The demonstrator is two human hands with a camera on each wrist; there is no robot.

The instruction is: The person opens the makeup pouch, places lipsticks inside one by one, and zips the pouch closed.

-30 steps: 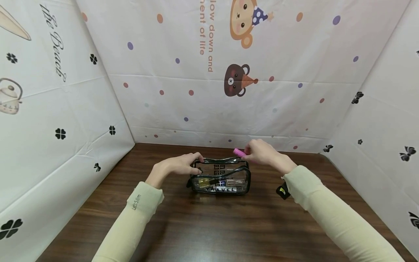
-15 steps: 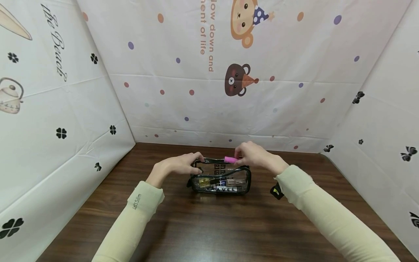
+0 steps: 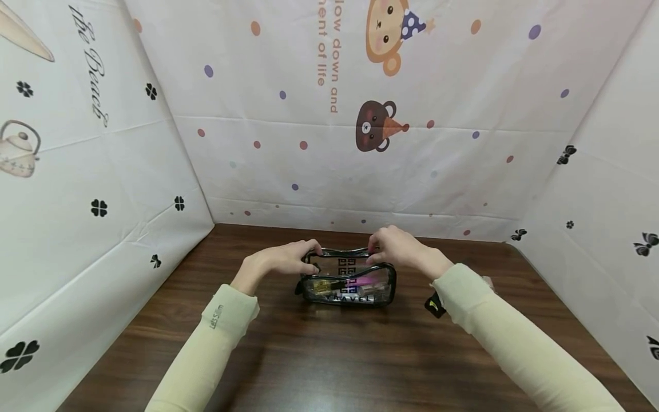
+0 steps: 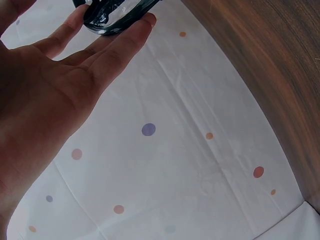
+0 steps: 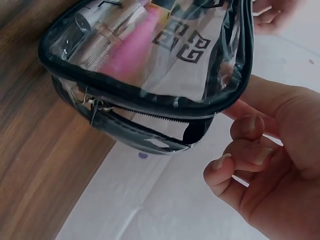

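White sheets (image 3: 247, 171) printed with dots, clovers, bows and cartoon animals stand on three sides of a dark brown wooden tabletop (image 3: 329, 355). Toward the back of it, near the rear sheet, sits a clear bag (image 3: 346, 272) with black trim, a black geometric pattern and the word TRAVEL low on its front; its top gapes, and the right wrist view shows the zipper (image 5: 155, 117) parted along part of that end. The left hand (image 3: 275, 260) grips the left end of the clear bag, thumb and fingers clamped on the trim at the opening. At the opposite end, the right hand (image 3: 401, 246) reaches to the opening; its thumb and first finger look slightly apart at the tips, while the other fingers are loosely bent outside the bag. Whether that thumb and first finger touch the trim, I cannot tell. Inside the clear bag lies a pink tube (image 5: 127, 57), blurred, next to a shiny clear bottle (image 5: 107, 37) in the right half; a yellow container (image 3: 321, 288) is in the left half. Both arms wear pale green sleeves (image 3: 229, 312), and a small black object (image 3: 435, 306) with a yellow mark shows beside the right cuff.
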